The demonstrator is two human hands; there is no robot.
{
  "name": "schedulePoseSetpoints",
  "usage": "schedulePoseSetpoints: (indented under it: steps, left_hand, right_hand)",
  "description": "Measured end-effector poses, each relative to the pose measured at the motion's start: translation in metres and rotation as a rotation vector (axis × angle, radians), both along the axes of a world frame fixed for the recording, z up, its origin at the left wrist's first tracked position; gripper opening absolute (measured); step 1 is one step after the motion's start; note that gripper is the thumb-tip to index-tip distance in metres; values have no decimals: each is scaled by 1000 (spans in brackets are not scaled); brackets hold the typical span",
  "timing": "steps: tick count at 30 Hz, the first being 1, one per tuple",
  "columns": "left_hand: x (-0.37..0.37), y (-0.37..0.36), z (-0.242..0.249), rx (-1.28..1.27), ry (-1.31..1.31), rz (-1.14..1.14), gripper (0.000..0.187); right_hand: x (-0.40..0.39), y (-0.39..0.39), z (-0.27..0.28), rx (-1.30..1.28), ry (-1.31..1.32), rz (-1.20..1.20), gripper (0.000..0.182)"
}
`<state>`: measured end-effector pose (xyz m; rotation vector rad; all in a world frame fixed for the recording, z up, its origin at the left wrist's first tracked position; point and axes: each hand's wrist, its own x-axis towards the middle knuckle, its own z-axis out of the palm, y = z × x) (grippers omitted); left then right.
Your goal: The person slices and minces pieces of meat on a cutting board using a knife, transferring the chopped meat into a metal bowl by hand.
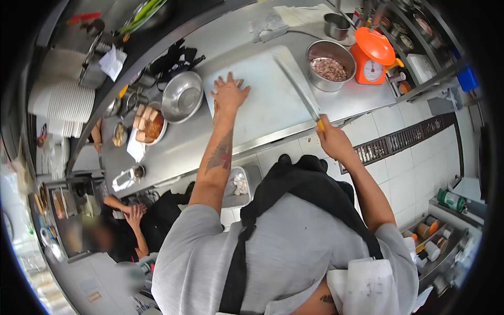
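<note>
A dark grate (pixel 399 143) crosses white floor tiles (pixel 436 153) near a steel counter (pixel 362 98).

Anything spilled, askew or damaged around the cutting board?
Nothing stands out. The round steel pot of chopped reddish pieces and the orange dial scale stand upright; no spill shows on the white rectangular cutting board. The person's right hand grips the long yellow-handled steel knife, its blade clear of the spread left hand.

Long knife (pixel 298 89): thin gray blade, yellow handle in right hand (pixel 334 137), blade slanting over board's right side. Cutting board (pixel 268 100): big, white, flat on shiny counter (pixel 362 100), left hand (pixel 229 95) spread over left side.
</note>
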<state>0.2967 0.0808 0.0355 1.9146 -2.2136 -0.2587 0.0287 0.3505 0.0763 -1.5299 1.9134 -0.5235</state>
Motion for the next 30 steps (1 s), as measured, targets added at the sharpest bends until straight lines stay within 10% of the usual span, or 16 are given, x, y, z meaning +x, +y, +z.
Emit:
schedulePoseSetpoints:
  steps: [5, 10, 17, 30]
  left_hand:
    - [52, 14, -12, 190, 61, 188, 84]
    - [43, 22, -11, 260, 120, -572, 76]
    - [27, 47, 34, 72, 149, -634, 66]
    - [7, 55, -27, -210, 246, -563, 24]
  right_hand:
    - [11, -24, -24, 124, 99, 138, 39]
    - [17, -41, -23, 213, 51, 59, 37]
    - [37, -55, -23, 221, 138, 30, 33]
    - [53, -24, 55, 205, 244, 202, 26]
